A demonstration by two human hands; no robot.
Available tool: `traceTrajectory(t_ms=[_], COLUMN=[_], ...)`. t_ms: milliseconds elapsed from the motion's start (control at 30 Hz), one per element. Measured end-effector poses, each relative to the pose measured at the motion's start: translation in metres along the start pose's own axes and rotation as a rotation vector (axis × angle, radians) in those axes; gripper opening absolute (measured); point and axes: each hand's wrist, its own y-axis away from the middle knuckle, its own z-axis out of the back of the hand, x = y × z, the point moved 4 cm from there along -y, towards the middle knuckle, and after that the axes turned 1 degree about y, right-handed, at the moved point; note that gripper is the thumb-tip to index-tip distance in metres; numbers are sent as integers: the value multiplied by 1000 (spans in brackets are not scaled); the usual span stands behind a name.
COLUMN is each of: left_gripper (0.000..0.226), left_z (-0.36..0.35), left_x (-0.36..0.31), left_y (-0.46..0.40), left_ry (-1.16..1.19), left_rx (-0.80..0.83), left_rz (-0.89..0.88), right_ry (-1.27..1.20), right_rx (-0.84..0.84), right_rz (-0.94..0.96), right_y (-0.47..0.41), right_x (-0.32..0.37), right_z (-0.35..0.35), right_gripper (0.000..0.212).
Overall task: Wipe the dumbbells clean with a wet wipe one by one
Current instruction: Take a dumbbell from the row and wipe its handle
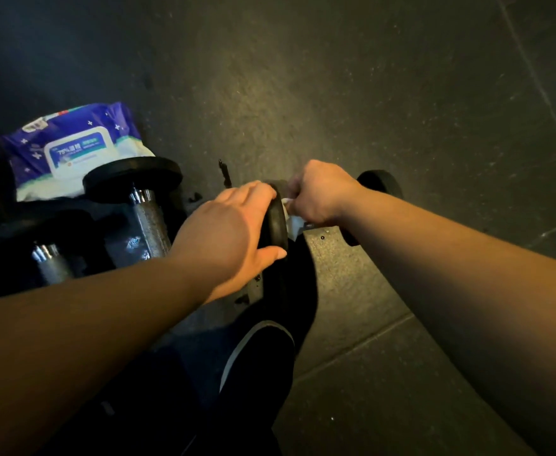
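A small black dumbbell (pixel 381 184) lies across the dark floor in the middle of the view. My left hand (pixel 233 232) grips its near left weight disc (pixel 276 222), fingers over the top and thumb below. My right hand (pixel 319 192) is curled round the handle with a white wet wipe (pixel 294 222) bunched under it; the handle itself is mostly hidden. The far right disc shows beyond my right wrist.
A bigger dumbbell (pixel 138 189) with a chrome knurled handle lies at the left, with another one (pixel 49 258) beside it in shadow. A purple-and-white pack of wet wipes (pixel 72 149) sits behind them. My black shoe (pixel 256 357) is at the bottom centre. Bare floor spreads to the right.
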Motion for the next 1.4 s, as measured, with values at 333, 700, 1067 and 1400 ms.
traceTrajectory(t_ms=[333,700,1067,1400], left_gripper=[112,72,68,108], left_z=[-30,6,6,23], left_x=[-17,11,3,16], left_y=[29,-14,-10,-58], left_ry=[-31,170,-52,-28], left_rx=[110,152,10,335], left_rz=[-28,186,10,83], right_ry=[157,298,356,319], right_rx=[272,-327,-743,-806], right_rz=[42,295,347,314], right_y=[20,39,61,46], right_x=[2,-13,-17,-16], right_z=[-31,-36,-67,-59], right_gripper=[20,20,37,36])
